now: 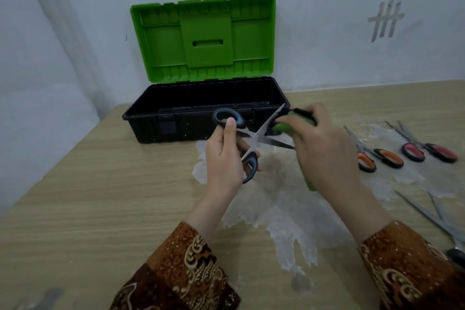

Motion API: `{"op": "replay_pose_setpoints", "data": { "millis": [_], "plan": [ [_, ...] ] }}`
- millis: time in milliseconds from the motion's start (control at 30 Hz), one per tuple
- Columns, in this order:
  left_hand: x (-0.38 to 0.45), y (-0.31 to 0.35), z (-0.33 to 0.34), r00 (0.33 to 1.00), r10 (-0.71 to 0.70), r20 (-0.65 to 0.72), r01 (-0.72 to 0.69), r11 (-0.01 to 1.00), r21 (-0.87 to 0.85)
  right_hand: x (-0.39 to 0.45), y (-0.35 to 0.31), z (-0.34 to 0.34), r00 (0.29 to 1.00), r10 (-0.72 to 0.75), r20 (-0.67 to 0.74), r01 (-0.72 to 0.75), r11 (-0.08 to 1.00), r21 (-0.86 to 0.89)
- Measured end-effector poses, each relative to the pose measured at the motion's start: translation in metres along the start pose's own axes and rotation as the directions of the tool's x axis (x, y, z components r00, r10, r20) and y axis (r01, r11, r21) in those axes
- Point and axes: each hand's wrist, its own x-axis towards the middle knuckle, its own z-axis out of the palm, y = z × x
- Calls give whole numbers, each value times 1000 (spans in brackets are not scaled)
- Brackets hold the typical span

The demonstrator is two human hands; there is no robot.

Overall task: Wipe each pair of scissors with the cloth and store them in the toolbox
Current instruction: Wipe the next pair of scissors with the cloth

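In front of the toolbox (201, 118), wiping step on the blue scissors (241, 138).
Left hand (226, 156) closed on handles, right hand (319, 148) pinches cloth (284, 126) around blade; next, close blades, lower into the box at the surface's back edge.

A single wide-angle view from the person's head looks forward and down across the table (100, 196) toward its far edge and the wall (327, 20) behind. It sits close above the near edge, both sleeves entering from the bottom; straight lines bow slightly outward.
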Motion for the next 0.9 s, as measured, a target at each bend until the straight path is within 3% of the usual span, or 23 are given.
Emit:
{"op": "replay_pose_setpoints", "data": {
  "millis": [67,167,300,533,667,767,900],
  "plan": [
    [0,2,0,1000,26,9,-26,1000,-10,2,10,-5,994,78,-83,-76,997,31],
    [-2,1,3,995,91,48,-93,995,29,1,8,-11,984,-21,-175,44,990,131],
    [-5,2,3,992,97,76,-98,995,13,-4,-18,-2,971,-232,-53,238,961,140],
    [-5,-4,4,988,70,138,-78,996,50,4,18,-1,980,177,-87,-172,983,59],
    [-3,-4,3,983,22,182,-29,999,36,5,25,-8,952,279,-126,-276,960,42],
    [1,-5,1,988,42,146,-50,997,54,6,11,-11,980,128,-152,-110,987,121],
    [4,-5,-3,998,37,55,-40,998,40,-4,-15,4,986,-169,10,166,975,148]
  ]
}}
